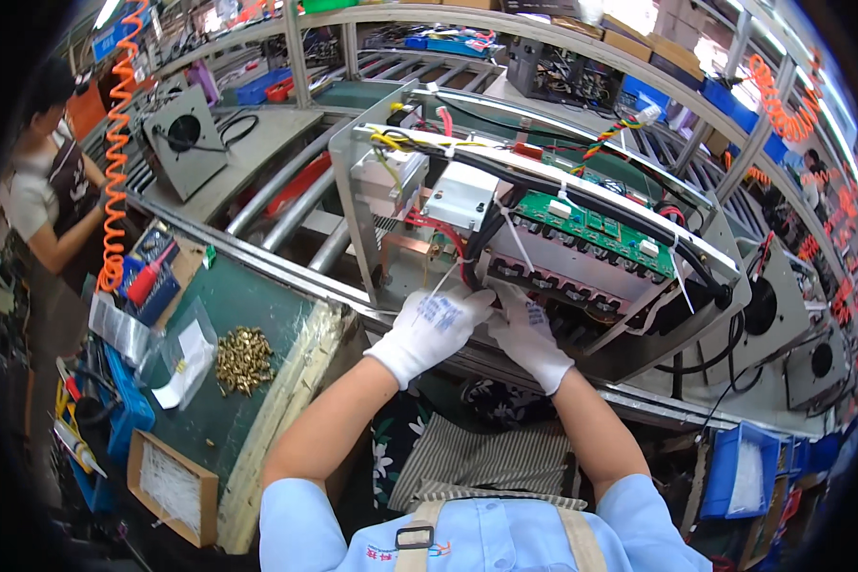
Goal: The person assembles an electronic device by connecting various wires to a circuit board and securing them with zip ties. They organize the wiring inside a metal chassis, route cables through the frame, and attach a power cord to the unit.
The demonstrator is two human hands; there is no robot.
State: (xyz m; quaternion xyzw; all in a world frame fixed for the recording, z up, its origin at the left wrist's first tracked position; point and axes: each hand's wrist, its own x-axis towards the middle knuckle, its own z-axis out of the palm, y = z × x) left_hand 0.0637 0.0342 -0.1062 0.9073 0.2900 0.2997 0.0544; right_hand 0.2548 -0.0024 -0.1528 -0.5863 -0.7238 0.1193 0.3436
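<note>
Both my hands wear white gloves and meet at the front of an open metal chassis (353,200). My left hand (434,322) is closed, its fingertips pressed at the lower end of a black cable bundle (480,250). Close beside it, my right hand (529,327) is closed at the same bundle, its fingertips partly hidden. A white cable tie (439,284) sticks up by my left fingers. Another cable tie (518,236) juts from the bundle higher up. Behind the hands are a green circuit board (582,224), a white metal box (459,197) and red wires (439,225).
The chassis rests on a roller conveyor (300,226). Left are a pile of brass fasteners (245,360), a cardboard box of white cable ties (172,486) and a red-handled tool (150,278). Orange coiled hoses (116,181) hang nearby. A co-worker (52,191) stands far left; blue bins (739,472) sit right.
</note>
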